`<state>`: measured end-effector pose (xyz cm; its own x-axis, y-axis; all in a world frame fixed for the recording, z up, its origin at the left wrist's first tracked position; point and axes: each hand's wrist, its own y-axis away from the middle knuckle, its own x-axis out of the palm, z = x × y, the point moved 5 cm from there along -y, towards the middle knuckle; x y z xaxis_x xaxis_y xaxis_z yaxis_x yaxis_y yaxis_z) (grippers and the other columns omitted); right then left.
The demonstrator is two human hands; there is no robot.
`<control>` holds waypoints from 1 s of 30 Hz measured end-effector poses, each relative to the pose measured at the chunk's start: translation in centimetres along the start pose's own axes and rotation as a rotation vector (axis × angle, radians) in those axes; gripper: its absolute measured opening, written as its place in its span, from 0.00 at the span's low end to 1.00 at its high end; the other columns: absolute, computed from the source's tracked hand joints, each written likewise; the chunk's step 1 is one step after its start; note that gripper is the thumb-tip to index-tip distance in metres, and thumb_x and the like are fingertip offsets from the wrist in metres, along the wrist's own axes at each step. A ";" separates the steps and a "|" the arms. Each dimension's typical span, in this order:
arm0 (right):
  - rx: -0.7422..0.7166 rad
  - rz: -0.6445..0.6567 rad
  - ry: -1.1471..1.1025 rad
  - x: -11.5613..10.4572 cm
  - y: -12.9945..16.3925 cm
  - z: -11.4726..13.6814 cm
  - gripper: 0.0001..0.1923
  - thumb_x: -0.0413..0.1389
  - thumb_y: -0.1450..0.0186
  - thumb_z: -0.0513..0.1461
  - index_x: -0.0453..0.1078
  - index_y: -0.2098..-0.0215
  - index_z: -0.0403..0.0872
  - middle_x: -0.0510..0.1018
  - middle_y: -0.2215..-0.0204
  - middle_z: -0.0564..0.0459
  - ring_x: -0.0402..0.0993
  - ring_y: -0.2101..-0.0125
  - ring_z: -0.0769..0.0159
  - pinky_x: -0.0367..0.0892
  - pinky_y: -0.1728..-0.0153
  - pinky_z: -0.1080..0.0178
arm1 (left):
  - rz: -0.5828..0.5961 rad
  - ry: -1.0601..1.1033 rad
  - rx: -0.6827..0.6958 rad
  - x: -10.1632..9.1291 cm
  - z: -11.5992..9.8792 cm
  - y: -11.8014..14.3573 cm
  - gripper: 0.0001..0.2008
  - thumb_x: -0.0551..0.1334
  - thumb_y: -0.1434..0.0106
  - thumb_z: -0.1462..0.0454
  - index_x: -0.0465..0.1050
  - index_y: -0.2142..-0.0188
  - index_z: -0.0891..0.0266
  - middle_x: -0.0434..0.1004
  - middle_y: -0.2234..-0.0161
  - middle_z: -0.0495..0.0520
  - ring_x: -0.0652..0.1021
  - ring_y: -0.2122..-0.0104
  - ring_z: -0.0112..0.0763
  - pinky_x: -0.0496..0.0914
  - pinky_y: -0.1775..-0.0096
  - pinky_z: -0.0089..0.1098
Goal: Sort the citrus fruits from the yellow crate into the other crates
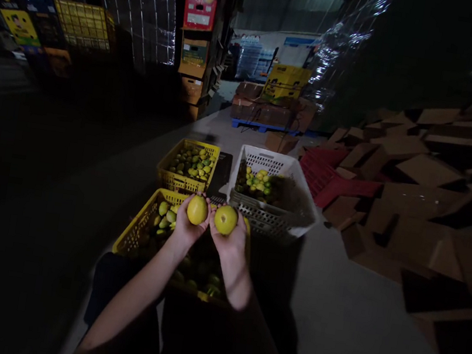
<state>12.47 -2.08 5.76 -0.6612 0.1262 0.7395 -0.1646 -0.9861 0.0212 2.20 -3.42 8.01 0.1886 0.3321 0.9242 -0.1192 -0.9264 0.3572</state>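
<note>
Side by side above the near yellow crate [135, 227], my two hands each hold one round, lemon-like yellow fruit. My left hand [186, 230] is closed around the yellow fruit [197, 210], its fingers partly hidden behind it. In my right hand [230, 240] rests the other yellow fruit [225, 220], with a darker spot facing me. The two hands touch or nearly touch at the fingers. Below them, the near crate contains many yellow and green fruits [165, 214], its front part lying in deep shadow.
Beyond stand another yellow crate [162, 178] of fruit and a white crate [302, 210] with fruit inside. Flattened and open cardboard boxes [422, 205] and red crates [320, 172] heap up on the right. Stacked boxes [195, 52] and a blue pallet [261, 127] are behind.
</note>
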 end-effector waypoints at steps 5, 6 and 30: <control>0.237 -0.106 -0.152 0.2 0.2 -0.7 0.03 0.56 0.41 0.41 0.69 0.70 0.50 0.81 0.72 0.55 0.80 0.60 0.61 0.78 0.55 0.55 | -0.118 -0.022 0.080 -0.9 -0.5 -0.6 0.12 0.54 0.32 0.64 0.75 0.64 0.65 0.79 0.71 0.54 0.80 0.71 0.31 0.75 0.67 0.29; 0.253 -0.132 -0.169 0.2 0.3 -0.7 0.02 0.55 0.41 0.39 0.69 0.70 0.50 0.81 0.72 0.55 0.80 0.60 0.62 0.78 0.55 0.55 | -0.148 -0.011 0.085 -1.1 -0.6 -0.7 0.12 0.54 0.32 0.64 0.75 0.63 0.65 0.79 0.71 0.54 0.80 0.71 0.31 0.76 0.67 0.30; 0.113 0.161 0.195 3.2 2.6 1.4 0.14 0.64 0.44 0.50 0.75 0.67 0.50 0.80 0.69 0.52 0.77 0.66 0.60 0.75 0.66 0.58 | 0.084 0.055 0.030 -0.4 -1.6 1.5 0.08 0.57 0.38 0.67 0.76 0.67 0.64 0.79 0.70 0.52 0.79 0.73 0.27 0.73 0.69 0.28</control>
<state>10.96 -4.39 9.12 -0.8022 -0.0257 0.5966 0.0299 -0.9995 -0.0029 0.36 -4.62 8.42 0.1253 0.2614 0.9571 -0.1026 -0.9561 0.2745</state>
